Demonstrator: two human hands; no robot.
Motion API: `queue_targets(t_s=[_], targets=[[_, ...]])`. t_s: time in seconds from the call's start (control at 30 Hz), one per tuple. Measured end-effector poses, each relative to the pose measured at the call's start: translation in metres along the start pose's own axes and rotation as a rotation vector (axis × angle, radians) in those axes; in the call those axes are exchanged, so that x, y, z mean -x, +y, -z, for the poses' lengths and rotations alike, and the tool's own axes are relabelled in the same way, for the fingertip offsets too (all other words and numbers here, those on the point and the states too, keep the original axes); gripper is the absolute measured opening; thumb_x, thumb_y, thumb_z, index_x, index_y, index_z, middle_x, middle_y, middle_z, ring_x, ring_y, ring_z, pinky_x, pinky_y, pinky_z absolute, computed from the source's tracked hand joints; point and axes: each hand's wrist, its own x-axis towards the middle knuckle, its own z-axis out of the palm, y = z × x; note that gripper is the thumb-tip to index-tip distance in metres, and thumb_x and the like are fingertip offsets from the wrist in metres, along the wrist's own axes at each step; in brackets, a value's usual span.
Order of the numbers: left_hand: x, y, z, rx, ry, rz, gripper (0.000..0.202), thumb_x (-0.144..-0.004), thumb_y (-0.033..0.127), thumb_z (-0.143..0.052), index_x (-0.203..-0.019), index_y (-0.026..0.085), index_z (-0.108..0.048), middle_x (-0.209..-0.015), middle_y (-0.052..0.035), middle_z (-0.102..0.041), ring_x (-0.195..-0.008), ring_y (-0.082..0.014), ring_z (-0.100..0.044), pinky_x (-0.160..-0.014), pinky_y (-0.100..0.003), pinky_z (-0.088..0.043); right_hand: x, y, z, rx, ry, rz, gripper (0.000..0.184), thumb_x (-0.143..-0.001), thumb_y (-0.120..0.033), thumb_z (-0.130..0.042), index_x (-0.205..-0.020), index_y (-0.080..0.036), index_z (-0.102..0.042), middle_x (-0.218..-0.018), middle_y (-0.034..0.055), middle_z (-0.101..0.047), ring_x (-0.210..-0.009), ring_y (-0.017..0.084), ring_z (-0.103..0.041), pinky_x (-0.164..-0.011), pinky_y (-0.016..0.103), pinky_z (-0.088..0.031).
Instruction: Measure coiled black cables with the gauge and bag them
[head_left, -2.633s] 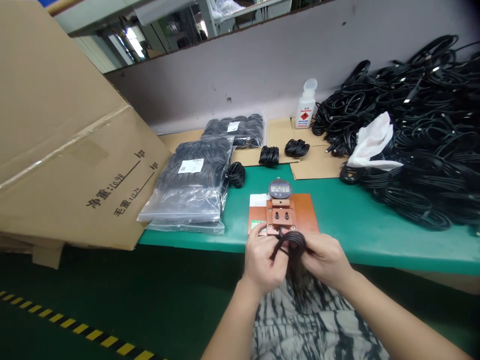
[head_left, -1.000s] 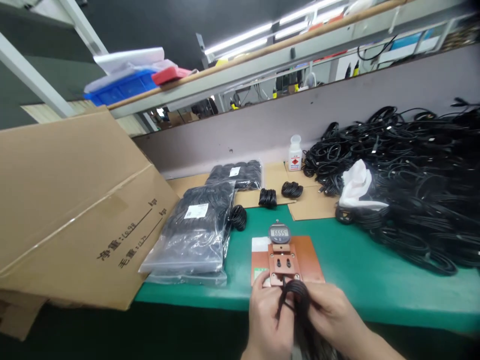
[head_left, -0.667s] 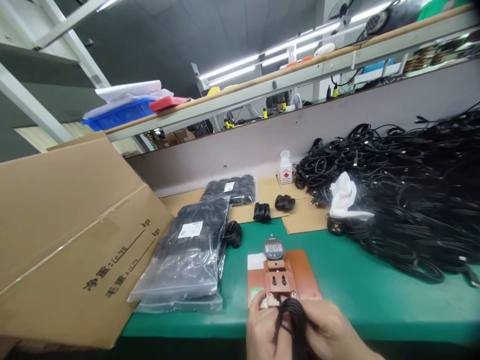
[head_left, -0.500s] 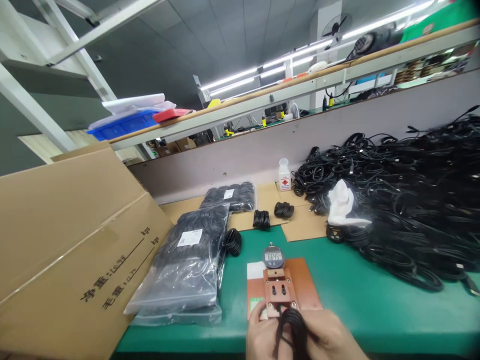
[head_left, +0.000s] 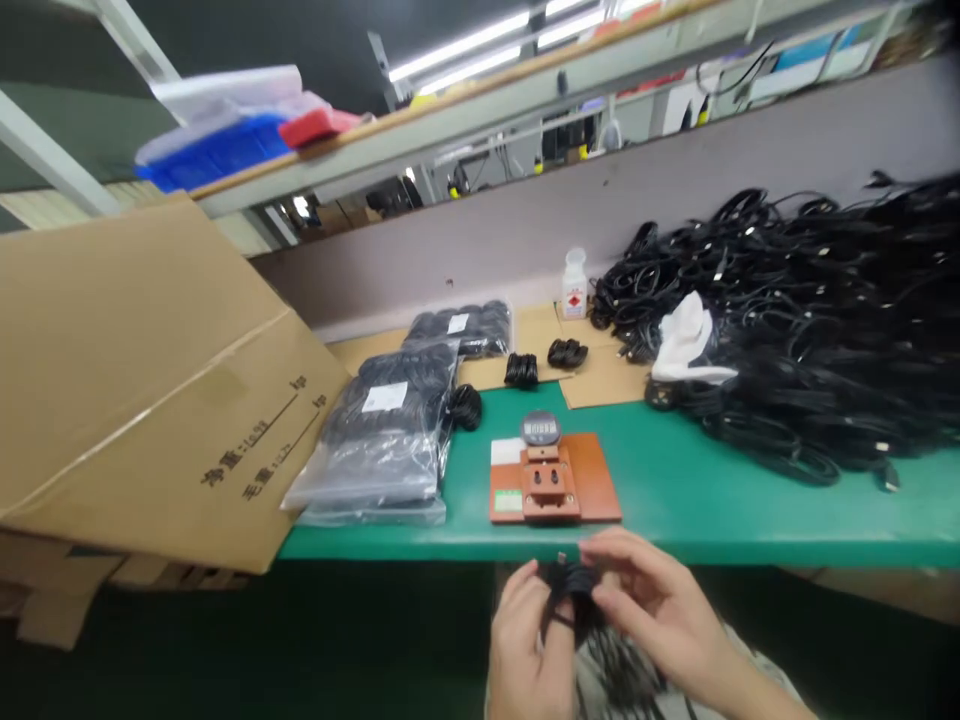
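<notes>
The left hand (head_left: 529,645) and right hand (head_left: 660,612) are blurry and hide much of the black cable coil (head_left: 573,581) (its far tip pokes out). The numbers on the gauge (head_left: 540,428) are too fuzzy to read. The cardboard box (head_left: 150,370) runs off the left edge.

Grey wall (head_left: 480,235) behind green workbench (head_left: 697,490); tube lights (head_left: 457,45) overhead.

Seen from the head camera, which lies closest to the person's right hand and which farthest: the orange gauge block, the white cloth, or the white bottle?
1. Orange gauge block, at the table edge, ahead of the right hand and coiled cable.
2. White cloth, on the cable pile to the right.
3. White bottle, by the back wall.
</notes>
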Motion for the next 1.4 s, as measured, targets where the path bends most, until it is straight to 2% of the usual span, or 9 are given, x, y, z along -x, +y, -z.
queue_targets(t_s=[0.13, 0.27, 0.37, 0.47, 0.6, 0.77, 1.0, 1.17, 1.4], targets=[[0.003, 0.023, 0.008, 0.133, -0.248, 0.245, 0.032, -0.096, 0.037, -0.045, -0.095, 0.017, -0.070, -0.087, -0.0095, -0.069, -0.083, -0.0223, -0.065, -0.076, -0.030, -0.053, 0.013, -0.003, -0.003, -0.036, 0.047, -0.116, 0.024, -0.088, -0.040, -0.067, -0.098, -0.019, -0.071, -0.093, 0.0087, -0.065, -0.057, 0.013, -0.061, -0.052, 0.022, -0.055], [0.009, 0.025, 0.001, 0.329, -0.173, 0.388, 0.029, -0.091, 0.037, -0.053, -0.111, 0.018, -0.065, -0.103, -0.0115, -0.069, -0.088, -0.0228, -0.065, -0.072, -0.030, -0.055, 0.015, -0.006, 0.000, 0.074, -0.008, -0.082, 0.020, -0.088, -0.034, -0.067, -0.102, -0.020, -0.071, -0.094, 0.0085, -0.065, -0.065, 0.016, -0.063, -0.060, 0.025, -0.057], [0.016, 0.025, -0.007, 0.561, -0.127, 0.486, 0.049, -0.084, 0.038, -0.064, -0.128, 0.020, -0.054, -0.120, -0.0152, -0.064, -0.093, -0.0243, -0.067, -0.060, -0.026, -0.056, 0.016, -0.007, 0.002, 0.141, -0.021, -0.026, 0.017, -0.091, -0.028, -0.063, -0.103, -0.020, -0.070, -0.094, 0.0079, -0.065, -0.064, 0.014, -0.062, -0.060, 0.024, -0.056], [0.017, 0.028, -0.010, 0.597, -0.072, 0.560, 0.049, -0.082, 0.042, -0.067, -0.123, 0.018, -0.057, -0.114, -0.0160, -0.067, -0.091, -0.0253, -0.068, -0.054, -0.024, -0.056, 0.017, -0.005, 0.001, 0.192, -0.010, 0.044, 0.017, -0.092, -0.025, -0.061, -0.106, -0.020, -0.069, -0.092, 0.0073, -0.065, -0.065, 0.014, -0.062, -0.060, 0.024, -0.055], [0.012, 0.029, -0.004, 0.499, -0.102, 0.611, 0.040, -0.084, 0.048, -0.065, -0.107, 0.015, -0.065, -0.093, -0.0099, -0.069, -0.078, -0.0212, -0.067, -0.053, -0.024, -0.058, 0.018, -0.004, 0.000, 0.209, -0.045, 0.072, 0.020, -0.093, -0.025, -0.058, -0.109, -0.020, -0.069, -0.093, 0.0078, -0.065, -0.070, 0.016, -0.063, -0.064, 0.026, -0.055], [0.007, 0.027, 0.006, 0.688, -0.264, 0.669, 0.036, -0.082, 0.046, -0.068, -0.094, 0.012, -0.067, -0.079, -0.0026, -0.060, -0.065, -0.0129, -0.059, -0.055, -0.025, -0.059, 0.014, -0.007, -0.002, 0.135, -0.036, -0.068, 0.025, -0.092, -0.039, -0.060, -0.100, -0.019, -0.073, -0.092, 0.0094, -0.066, -0.077, 0.019, -0.066, -0.061, 0.026, -0.057], [0.007, 0.026, 0.003, 0.712, -0.079, 0.690, 0.041, -0.077, 0.040, -0.075, -0.109, 0.017, -0.065, -0.104, -0.0103, -0.069, -0.096, -0.0246, -0.067, -0.070, -0.030, -0.061, 0.018, -0.008, -0.001, 0.009, -0.059, -0.176, 0.028, -0.090, -0.043, -0.063, -0.101, -0.018, -0.072, -0.103, 0.0115, -0.065, -0.090, 0.023, -0.067, -0.078, 0.031, -0.059], [0.006, 0.024, 0.001, 0.722, -0.132, 0.692, 0.036, -0.074, 0.037, -0.078, -0.099, 0.013, -0.068, -0.095, -0.0094, -0.069, -0.089, -0.0240, -0.068, -0.070, -0.032, -0.062, 0.024, -0.006, -0.003, 0.010, -0.085, -0.181, 0.025, -0.091, -0.041, -0.063, -0.098, -0.019, -0.072, -0.101, 0.0112, -0.064, -0.092, 0.024, -0.066, -0.077, 0.032, -0.058], [0.005, 0.026, 0.001, 0.710, -0.138, 0.677, 0.032, -0.071, 0.036, -0.080, -0.088, 0.013, -0.064, -0.079, -0.0026, -0.063, -0.067, -0.0148, -0.061, -0.055, -0.025, -0.057, 0.023, -0.009, -0.008, 0.024, -0.092, -0.250, 0.027, -0.089, -0.042, -0.064, -0.097, -0.018, -0.070, -0.099, 0.0089, -0.063, -0.077, 0.019, -0.064, -0.066, 0.028, -0.058]])
